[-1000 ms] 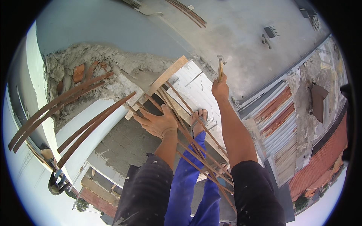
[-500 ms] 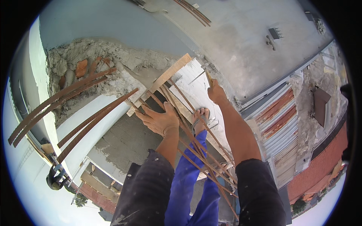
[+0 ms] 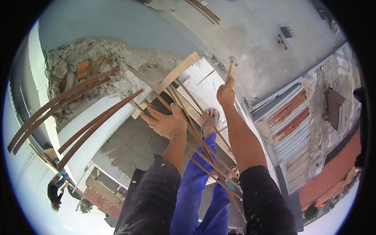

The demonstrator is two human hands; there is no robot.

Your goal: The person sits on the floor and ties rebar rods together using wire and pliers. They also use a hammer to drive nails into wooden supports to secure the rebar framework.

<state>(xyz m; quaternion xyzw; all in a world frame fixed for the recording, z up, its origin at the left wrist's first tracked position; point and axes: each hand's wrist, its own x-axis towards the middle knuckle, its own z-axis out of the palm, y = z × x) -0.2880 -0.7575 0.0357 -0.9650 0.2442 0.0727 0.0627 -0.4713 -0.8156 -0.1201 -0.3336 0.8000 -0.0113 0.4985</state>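
My right hand (image 3: 226,94) is closed round the wooden handle of a claw hammer (image 3: 230,70), whose metal head points away from me. The hammer is apart from the wood and above the white board (image 3: 197,82). My left hand (image 3: 168,123) has its fingers spread over the near end of the wooden framing, beside the rusty rebar rods (image 3: 192,131). Its fingertips are partly hidden among the rods and wood, and I see nothing held in it. A light wooden plank (image 3: 178,73) lies just beyond that hand, crosswise to the white board.
Long rusty bars (image 3: 100,121) jut leftward from broken concrete (image 3: 94,58). My sandalled foot (image 3: 209,119) stands among the rods. Corrugated metal sheets (image 3: 291,125) lie to the right. At the lower left is another person (image 3: 55,192). A grey slab (image 3: 258,35) stretches beyond.
The hammer has swung up and to the right, so its head now shows away from the plank. My left hand has barely moved. The person at lower left has changed posture.
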